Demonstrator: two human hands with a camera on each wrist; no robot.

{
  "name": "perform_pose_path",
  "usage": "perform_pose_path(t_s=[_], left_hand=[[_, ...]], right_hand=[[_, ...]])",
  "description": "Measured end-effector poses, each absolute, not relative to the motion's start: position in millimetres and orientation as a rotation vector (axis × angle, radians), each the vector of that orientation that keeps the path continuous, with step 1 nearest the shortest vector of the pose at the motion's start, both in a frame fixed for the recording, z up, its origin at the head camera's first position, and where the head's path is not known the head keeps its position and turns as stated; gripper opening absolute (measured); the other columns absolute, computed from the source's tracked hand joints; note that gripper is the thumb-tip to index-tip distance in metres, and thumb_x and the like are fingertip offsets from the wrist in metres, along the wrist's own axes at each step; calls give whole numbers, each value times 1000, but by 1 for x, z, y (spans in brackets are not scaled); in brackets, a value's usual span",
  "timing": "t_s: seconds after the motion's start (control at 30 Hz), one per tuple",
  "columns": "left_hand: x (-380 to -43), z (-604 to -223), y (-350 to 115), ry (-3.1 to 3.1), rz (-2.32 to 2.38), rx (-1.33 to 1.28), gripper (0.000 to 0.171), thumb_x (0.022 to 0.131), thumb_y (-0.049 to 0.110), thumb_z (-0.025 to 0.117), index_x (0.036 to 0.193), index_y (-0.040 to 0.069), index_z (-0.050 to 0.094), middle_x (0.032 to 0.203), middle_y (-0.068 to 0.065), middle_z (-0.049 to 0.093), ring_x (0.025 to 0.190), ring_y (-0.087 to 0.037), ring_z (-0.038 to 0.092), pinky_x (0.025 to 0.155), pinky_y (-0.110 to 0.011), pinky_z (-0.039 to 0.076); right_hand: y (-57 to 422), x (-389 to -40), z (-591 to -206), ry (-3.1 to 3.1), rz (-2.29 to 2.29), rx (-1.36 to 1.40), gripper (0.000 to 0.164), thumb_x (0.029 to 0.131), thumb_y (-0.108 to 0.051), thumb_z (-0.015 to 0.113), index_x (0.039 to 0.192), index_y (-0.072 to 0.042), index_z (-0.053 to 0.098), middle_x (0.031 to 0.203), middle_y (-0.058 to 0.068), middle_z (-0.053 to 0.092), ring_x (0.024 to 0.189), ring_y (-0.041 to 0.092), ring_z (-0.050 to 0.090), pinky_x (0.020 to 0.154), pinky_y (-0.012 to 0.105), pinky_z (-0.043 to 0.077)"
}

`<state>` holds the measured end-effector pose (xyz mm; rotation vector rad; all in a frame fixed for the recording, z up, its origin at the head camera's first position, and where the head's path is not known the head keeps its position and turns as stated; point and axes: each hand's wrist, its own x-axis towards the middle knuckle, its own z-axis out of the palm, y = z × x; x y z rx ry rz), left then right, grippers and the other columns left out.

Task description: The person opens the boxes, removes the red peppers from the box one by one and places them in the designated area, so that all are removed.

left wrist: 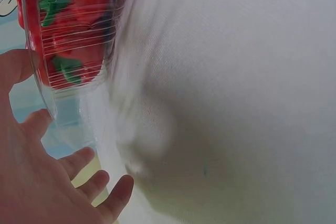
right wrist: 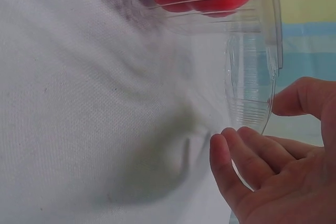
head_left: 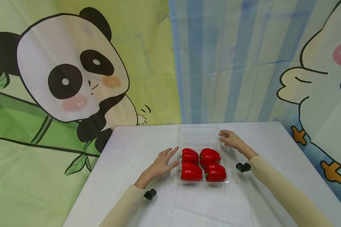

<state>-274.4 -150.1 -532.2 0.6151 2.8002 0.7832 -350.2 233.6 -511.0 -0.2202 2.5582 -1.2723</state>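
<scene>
A clear plastic clamshell box [head_left: 202, 183] lies with its lid [head_left: 198, 136] folded back toward the wall. Several red bell peppers [head_left: 191, 172] with green stems fill the base. My left hand [head_left: 162, 162] is at the box's left side, fingers spread; in the left wrist view the thumb and index fingertips are right at the rim [left wrist: 46, 98]. At the lid's right edge is my right hand [head_left: 230, 138]. Its thumb tip meets the lid edge in the right wrist view, with the other fingers loosely bent beside it.
A white-covered table [head_left: 204, 208] carries the box near its middle. Behind it hangs a printed cloth [head_left: 147, 63] with a panda and blue stripes. Dark wrist devices [head_left: 150, 194] sit at both cuffs.
</scene>
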Motion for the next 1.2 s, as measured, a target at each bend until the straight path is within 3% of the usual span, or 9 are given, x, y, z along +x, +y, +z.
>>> perform_pose_path(t_s=[0.67, 0.93, 1.2], left_hand=[[-275, -533, -151, 2784, 799, 613, 72, 95, 59, 52, 159, 40, 24, 163, -14, 29, 149, -39, 26, 111, -69, 33], [-277, -535, -151, 2778, 784, 603, 72, 95, 61, 51, 159, 43, 23, 163, -12, 29, 149, -37, 26, 112, -68, 33], [-278, -536, -152, 2781, 795, 625, 72, 96, 59, 52, 159, 40, 23, 163, -13, 30, 149, -38, 27, 111, -69, 33]], right_hand=[[232, -346, -498, 2761, -1030, -388, 65, 102, -24, 54, 152, 10, 30, 155, 36, 33, 134, 55, 44, 105, 62, 44], [223, -341, -494, 2864, -931, -514, 64, 98, -22, 60, 150, 7, 36, 153, 34, 36, 141, 53, 35, 113, 66, 32], [201, -329, -480, 2845, -913, -615, 66, 100, -31, 60, 152, 1, 37, 155, 28, 38, 143, 48, 35, 113, 67, 31]])
